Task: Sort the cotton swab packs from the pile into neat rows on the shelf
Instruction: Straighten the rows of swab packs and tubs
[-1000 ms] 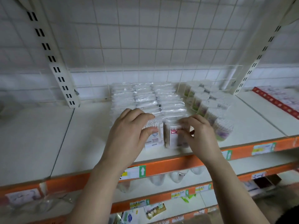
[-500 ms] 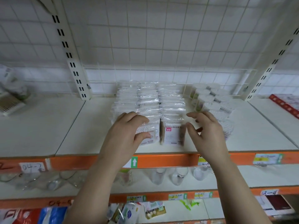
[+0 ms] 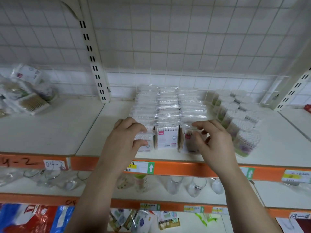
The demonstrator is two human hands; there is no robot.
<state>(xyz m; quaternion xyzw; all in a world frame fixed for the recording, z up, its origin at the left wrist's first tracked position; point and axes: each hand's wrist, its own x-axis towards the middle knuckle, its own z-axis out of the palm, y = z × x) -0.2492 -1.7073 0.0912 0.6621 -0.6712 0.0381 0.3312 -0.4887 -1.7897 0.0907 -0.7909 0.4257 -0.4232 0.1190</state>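
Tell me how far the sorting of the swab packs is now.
Done: three rows of packs stand on the shelf. In hand: the left hand grips the front left pack, the right hand pinches the top of the front right pack. Left: a loose pile of packs lies at the shelf's far left.

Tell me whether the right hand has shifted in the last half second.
Yes: the right hand moved left, from just beside the right front pack onto its top edge.

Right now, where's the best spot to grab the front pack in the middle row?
Pinch the middle front pack by its top edge, from above and in front. It stands upright with neighbouring packs close on both sides and its row behind, so only top and front face are free.
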